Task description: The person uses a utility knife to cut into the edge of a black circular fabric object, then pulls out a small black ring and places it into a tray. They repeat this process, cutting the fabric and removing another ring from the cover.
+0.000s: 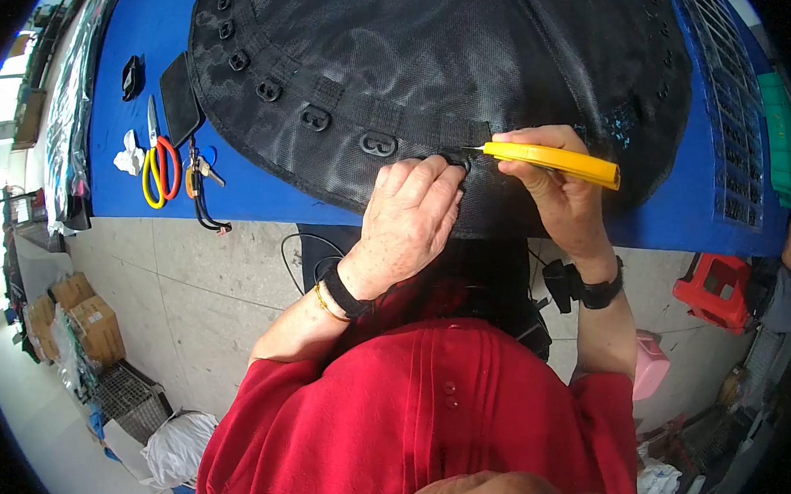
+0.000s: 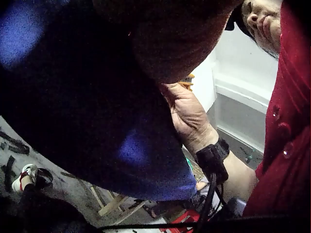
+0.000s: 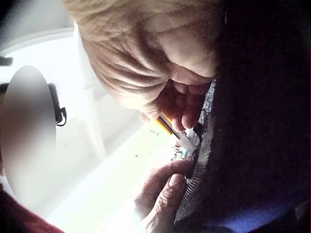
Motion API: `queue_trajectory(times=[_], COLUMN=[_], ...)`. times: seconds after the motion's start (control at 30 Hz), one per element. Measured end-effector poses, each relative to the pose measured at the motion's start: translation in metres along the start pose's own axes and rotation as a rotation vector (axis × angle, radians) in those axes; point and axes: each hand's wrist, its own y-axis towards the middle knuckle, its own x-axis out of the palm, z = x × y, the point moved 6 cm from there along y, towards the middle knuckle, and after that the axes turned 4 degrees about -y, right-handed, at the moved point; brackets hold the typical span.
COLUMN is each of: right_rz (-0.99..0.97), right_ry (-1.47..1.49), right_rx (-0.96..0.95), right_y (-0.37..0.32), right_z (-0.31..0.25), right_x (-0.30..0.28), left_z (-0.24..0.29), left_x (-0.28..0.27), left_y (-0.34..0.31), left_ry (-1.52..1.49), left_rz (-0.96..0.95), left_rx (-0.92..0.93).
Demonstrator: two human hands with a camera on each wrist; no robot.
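Note:
A large black mesh mat (image 1: pixel 425 59), like a trampoline mat, lies over the blue table with small black rings sewn along its edge webbing. My left hand (image 1: pixel 409 213) holds the near edge beside a ring (image 1: pixel 379 144); in the right wrist view the left thumb (image 3: pixel 170 196) and finger press together at the mesh. My right hand (image 1: pixel 566 190) grips a yellow utility knife (image 1: pixel 555 159), its thin tip pointing left at the webbing just beyond the left fingertips. Its pale blade (image 3: pixel 186 142) is close against the mat edge in the right wrist view.
Scissors (image 1: pixel 158 165) with red and yellow handles, keys (image 1: pixel 205 170) and a dark flat phone-like object (image 1: pixel 181 98) lie left on the blue table (image 1: pixel 262 204). A compartment tray (image 1: pixel 734 114) stands right, near a green bin (image 1: pixel 781 139). A red stool (image 1: pixel 714 292) is below.

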Motion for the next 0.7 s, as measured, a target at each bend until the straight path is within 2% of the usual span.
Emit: queue_trajectory(times=[0.47, 0.57, 0.7], right_rz=[0.034, 0.028, 0.054], right_ry=[-0.017, 0.132, 0.165], right_rx=[-0.010, 0.095, 0.062], right_y=[-0.006, -0.005, -0.005], right_z=[0.006, 0.012, 0.009], right_x=[-0.007, -0.008, -0.007], left_z=[0.000, -0.001, 0.002], left_x=[0.000, 0.000, 0.000], left_y=[0.001, 0.000, 0.001], left_ry=[0.015, 0.018, 0.032], left_rz=[-0.010, -0.006, 0.008], left_rx=[-0.009, -0.013, 0.008])
